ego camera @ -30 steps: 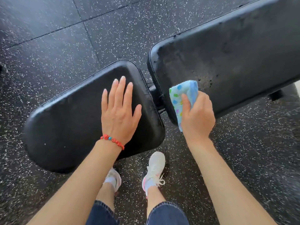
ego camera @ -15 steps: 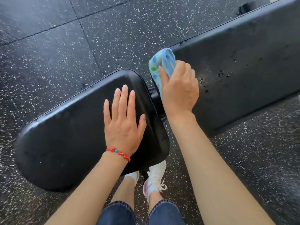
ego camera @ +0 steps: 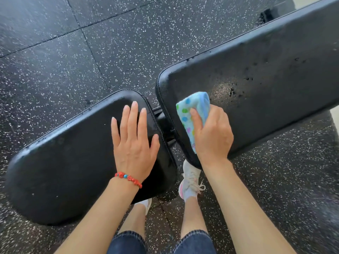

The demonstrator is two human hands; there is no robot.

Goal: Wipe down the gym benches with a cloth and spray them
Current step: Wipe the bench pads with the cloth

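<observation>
A black gym bench lies below me in two pads: a seat pad [ego camera: 64, 162] on the left and a long back pad [ego camera: 266, 85] on the right. My left hand [ego camera: 134, 143] rests flat on the seat pad's right end, fingers apart, a red bead bracelet on the wrist. My right hand [ego camera: 213, 133] grips a folded blue cloth [ego camera: 192, 112] with coloured dots and presses it on the near left corner of the back pad. Wet droplets dot the back pad just right of the cloth. No spray bottle is visible.
Black rubber floor tiles [ego camera: 110, 43] with white specks surround the bench. A metal bracket [ego camera: 164, 123] joins the two pads in the gap. My feet in white shoes [ego camera: 189, 180] stand under that gap. A dark bench foot [ego camera: 266, 14] shows at top right.
My right hand carried the cloth from the back pad's near edge up to its far corner, then back down to the near left corner. My left hand stayed flat on the seat pad.
</observation>
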